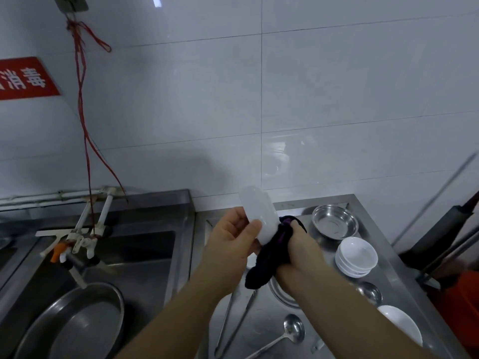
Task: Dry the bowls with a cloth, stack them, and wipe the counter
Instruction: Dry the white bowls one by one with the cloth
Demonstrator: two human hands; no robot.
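My left hand (233, 235) holds a white bowl (259, 213) on edge above the steel counter (261, 322), thumb across its rim. My right hand (302, 251) is closed on a dark purple-black cloth (269, 257) pressed against the bowl's lower side. To the right, a stack of small white bowls (356, 256) stands on the counter. Behind the stack sits a steel bowl (334, 221). Another white bowl (401, 325) lies near the counter's right front edge, partly hidden by my forearm.
A ladle (290, 332) and steel tongs (233, 322) lie on the counter's front. A second ladle bowl (369, 292) sits right of my arm. The sink (124, 255) at left holds a large steel basin (77, 322) under a tap (75, 257). Dark handles (445, 229) lean at far right.
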